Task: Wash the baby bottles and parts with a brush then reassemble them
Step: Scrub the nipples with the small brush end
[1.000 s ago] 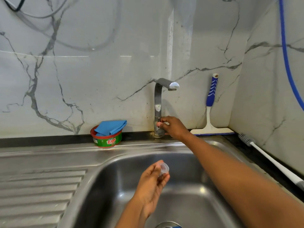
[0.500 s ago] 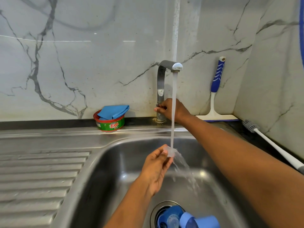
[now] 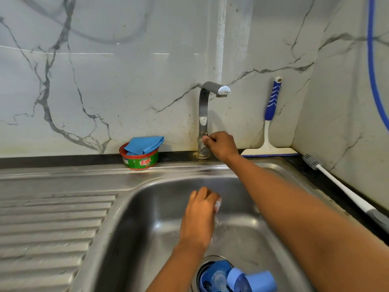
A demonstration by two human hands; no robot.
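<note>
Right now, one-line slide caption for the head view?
Right hand grips chrome tap at base; left hand holds small clear bottle part over steel sink.

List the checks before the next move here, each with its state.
1. Water off at the tap: ok, no stream.
2. Tap grip: ok, the right hand grips its base.
3. Hold on the clear part: ok, the left hand pinches it over the sink.
4. Part clean: cannot tell, blurred.
5. Reach to the bottle brush: ok, on the right counter.
6. Free drain: not ok, blue bottle parts sit on it.
</note>
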